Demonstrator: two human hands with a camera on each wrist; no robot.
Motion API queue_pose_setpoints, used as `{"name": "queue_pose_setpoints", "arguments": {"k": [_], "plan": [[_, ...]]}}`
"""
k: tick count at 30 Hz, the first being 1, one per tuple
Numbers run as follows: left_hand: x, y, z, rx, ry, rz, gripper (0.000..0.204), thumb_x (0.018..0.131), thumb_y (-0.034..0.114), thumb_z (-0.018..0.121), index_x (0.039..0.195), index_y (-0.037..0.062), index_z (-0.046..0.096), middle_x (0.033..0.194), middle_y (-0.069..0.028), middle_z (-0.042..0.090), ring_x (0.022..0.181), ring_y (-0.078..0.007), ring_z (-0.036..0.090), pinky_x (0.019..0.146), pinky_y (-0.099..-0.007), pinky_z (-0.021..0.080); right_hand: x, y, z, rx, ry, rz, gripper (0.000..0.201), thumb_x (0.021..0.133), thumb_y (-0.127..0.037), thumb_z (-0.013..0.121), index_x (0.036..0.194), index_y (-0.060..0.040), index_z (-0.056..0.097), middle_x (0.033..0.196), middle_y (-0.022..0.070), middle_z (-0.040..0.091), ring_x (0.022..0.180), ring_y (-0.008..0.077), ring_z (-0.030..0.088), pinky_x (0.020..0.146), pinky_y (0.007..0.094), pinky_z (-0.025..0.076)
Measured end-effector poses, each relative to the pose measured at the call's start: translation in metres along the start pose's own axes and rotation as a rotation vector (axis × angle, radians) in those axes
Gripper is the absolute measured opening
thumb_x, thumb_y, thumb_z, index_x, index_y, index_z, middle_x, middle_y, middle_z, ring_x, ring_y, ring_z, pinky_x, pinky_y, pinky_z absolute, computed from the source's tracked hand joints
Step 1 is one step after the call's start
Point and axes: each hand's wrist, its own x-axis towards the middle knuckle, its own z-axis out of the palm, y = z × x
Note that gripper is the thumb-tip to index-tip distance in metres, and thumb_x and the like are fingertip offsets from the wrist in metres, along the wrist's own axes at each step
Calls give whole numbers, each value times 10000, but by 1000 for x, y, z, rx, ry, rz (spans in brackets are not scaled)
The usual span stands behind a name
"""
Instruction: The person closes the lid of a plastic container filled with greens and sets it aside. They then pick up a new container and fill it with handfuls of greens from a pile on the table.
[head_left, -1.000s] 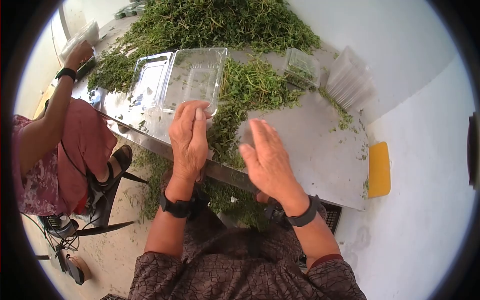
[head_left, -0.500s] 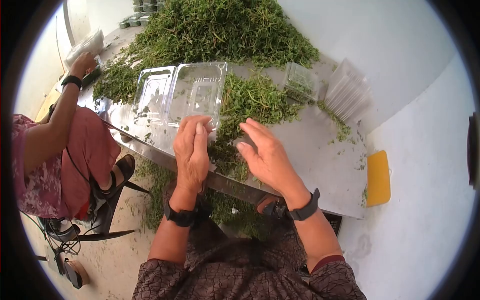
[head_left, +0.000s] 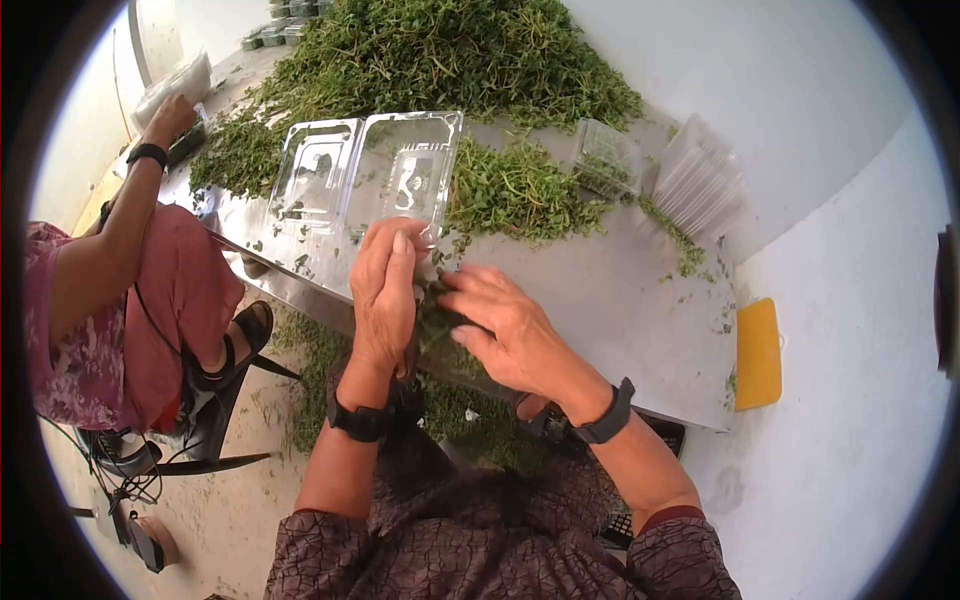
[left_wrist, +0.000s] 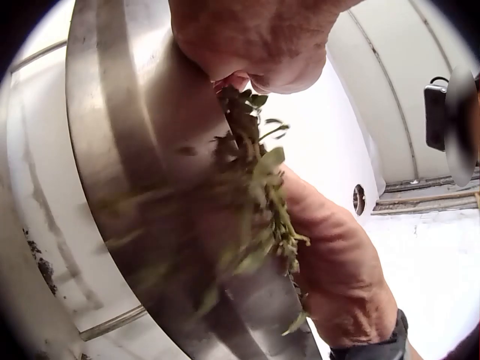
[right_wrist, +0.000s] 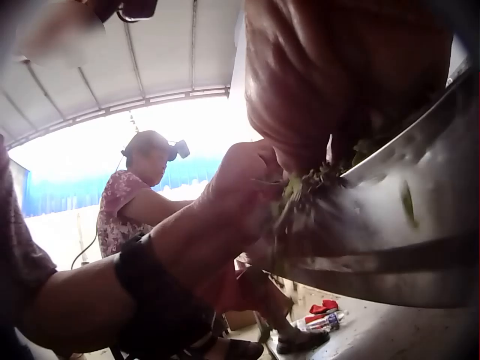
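Note:
At the table's front edge, my left hand [head_left: 385, 290] is held with its thumb alongside its bent fingers, near the lower corner of an opened clear clamshell box [head_left: 372, 150]. Just to its right, my right hand [head_left: 505, 330] lies low with fingers stretched out toward loose green sprigs [head_left: 435, 320]. In the left wrist view, sprigs [left_wrist: 266, 195] hang over the metal edge between both hands, and some blur as they drop. The right wrist view has more sprigs [right_wrist: 307, 191] close by the fingers, which are partly hidden.
A big heap of greens [head_left: 450, 70] covers the back, with a smaller pile [head_left: 525, 190] before it. Stacked clear boxes [head_left: 700, 175] and a filled box [head_left: 605, 160] stand right. A yellow board [head_left: 758, 355] is by the wall. Another person [head_left: 130, 300] sits left.
My right hand has come down and left, from above the table toward the sprigs at the edge, and these are now moving. My left hand has stayed near the box corner.

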Motion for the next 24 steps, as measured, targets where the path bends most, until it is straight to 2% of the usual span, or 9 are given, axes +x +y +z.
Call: {"name": "queue_pose_setpoints", "arguments": {"k": [6,9,11,15,17,18,20,22,24], "plan": [[0,-1,-2,-12,-34,-18,293,1001,145,392,1042,-32,621,982,-113,576,847,-190,584,781,-304,483,-33,-13,-19,-10,-160,-101,240,830,-66,644,1059,7,652,1265,182,578,1255,356,479,1091,474,348],[-1,-2,-1,-72,-23,-27,302,1007,153,389,1052,-36,621,1005,-111,578,864,-190,593,788,-304,484,-35,-13,-24,136,-213,-83,254,841,-67,648,1086,0,658,1304,146,574,1236,356,513,1105,486,341],[-2,-2,-1,-109,7,-56,308,1011,154,384,1063,-39,618,1035,-111,576,875,-192,597,797,-304,484,-22,-13,-27,37,24,-16,290,836,-90,660,1097,33,629,1276,214,572,1196,376,540,1063,463,386],[0,1,-1,-81,0,-34,306,1009,153,382,1065,-39,614,1048,-115,571,875,-194,594,799,-302,483,2,1,-4,70,108,41,405,833,-128,666,1187,48,575,1274,247,554,1240,389,494,1079,459,363],[0,-1,-1,-40,-12,-20,308,1009,155,376,1054,-41,611,1042,-117,569,874,-194,588,800,-301,482,11,4,12,-246,52,-55,491,831,-159,661,1250,56,520,1275,271,530,1271,405,445,1092,467,334],[0,-2,-3,-41,-9,-12,308,1009,155,376,1054,-41,611,1042,-117,569,874,-194,588,800,-301,482,12,1,14,-250,54,-62,491,831,-159,661,1250,56,520,1275,271,530,1271,405,445,1092,467,334],[0,-3,-7,38,-62,-24,339,1024,163,341,1119,-51,585,1073,-104,584,943,-199,627,860,-319,493,8,-9,17,-191,-78,-133,491,830,-170,648,1241,61,513,1285,270,512,1282,415,413,1099,471,315],[1,-4,-6,17,-63,-10,338,1024,162,340,1110,-56,584,1079,-107,576,945,-202,628,850,-320,498,3,-15,7,-147,-98,-162,432,826,-162,652,1195,42,556,1261,247,542,1256,413,444,1092,483,323],[-1,-4,-4,-26,-23,-23,337,1022,159,334,1097,-52,586,1085,-108,573,941,-203,628,841,-319,501,-1,-15,-15,81,-380,-137,374,827,-162,659,1149,17,598,1244,220,570,1252,413,456,1088,492,326]]}}
